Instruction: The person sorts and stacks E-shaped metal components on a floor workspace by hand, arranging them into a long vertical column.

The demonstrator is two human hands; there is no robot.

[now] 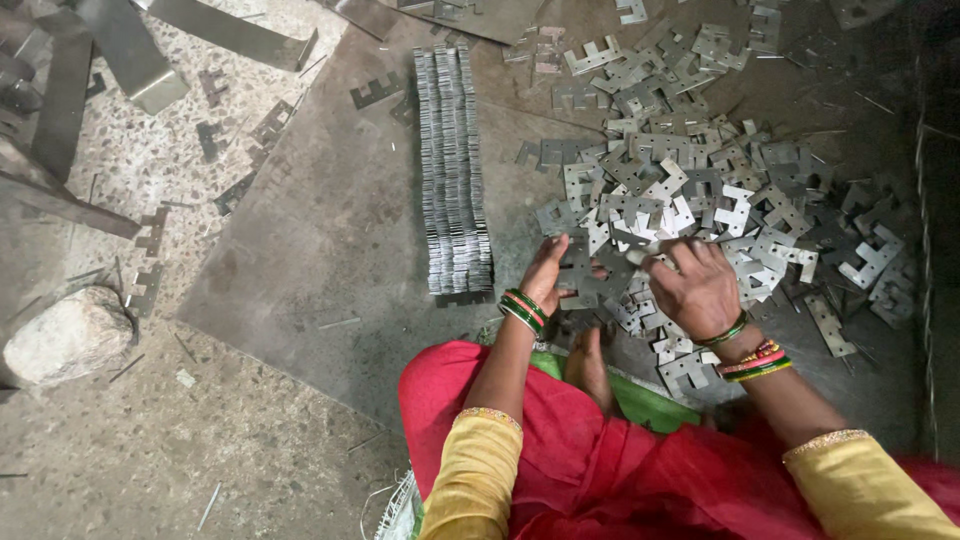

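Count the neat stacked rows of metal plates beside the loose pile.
2: the left row and right row lie side by side on the metal sheet, left of the loose pile.

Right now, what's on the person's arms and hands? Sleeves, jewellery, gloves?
No gloves; both hands are bare. Left hand: stacked green and red bangles at the wrist, and a yellow sleeve with a gold beaded hem ending near the elbow. Right hand: a green bangle, then a multicoloured bangle stack, and a matching yellow sleeve.
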